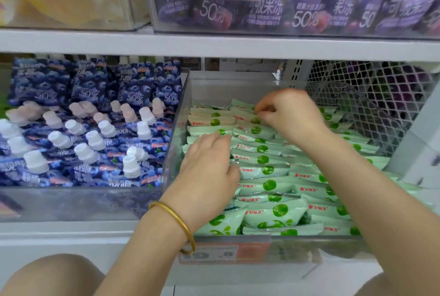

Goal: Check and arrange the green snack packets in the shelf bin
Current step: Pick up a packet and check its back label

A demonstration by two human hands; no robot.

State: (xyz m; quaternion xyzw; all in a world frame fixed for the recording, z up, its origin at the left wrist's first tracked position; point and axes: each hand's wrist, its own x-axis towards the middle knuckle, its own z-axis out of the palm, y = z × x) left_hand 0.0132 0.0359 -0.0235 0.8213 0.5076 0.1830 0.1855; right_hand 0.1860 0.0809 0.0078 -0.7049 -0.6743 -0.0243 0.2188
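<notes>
Right, I'm looking down into the clear shelf bin (226, 85) on the right, where the green snack packets (269, 185) are lying in overlapping rows from near to far. My left hand (207, 165), the one wearing the gold bangle (176, 220), is resting on the packets at the bin's left side with relaxed fingers, gripping nothing. My right hand (290, 115) is reaching to the far rows, and its curled fingertips look to be pinching the edge of one packet.

I'm judging these as light, soft pillow packs in slick, crinkly film, so they're likely sliding over each other easily. The crimped end seams are looking like the best place to pinch, rather than squeezing the puffed middle.

To the left, blue spouted pouches (95, 96) with white caps (59, 140) are filling the neighbouring bin. A wire mesh divider (357, 96) is closing off the far right, and the white shelf (214, 44) above is limiting headroom. An orange price tag (223, 251) is hanging on the near front.
</notes>
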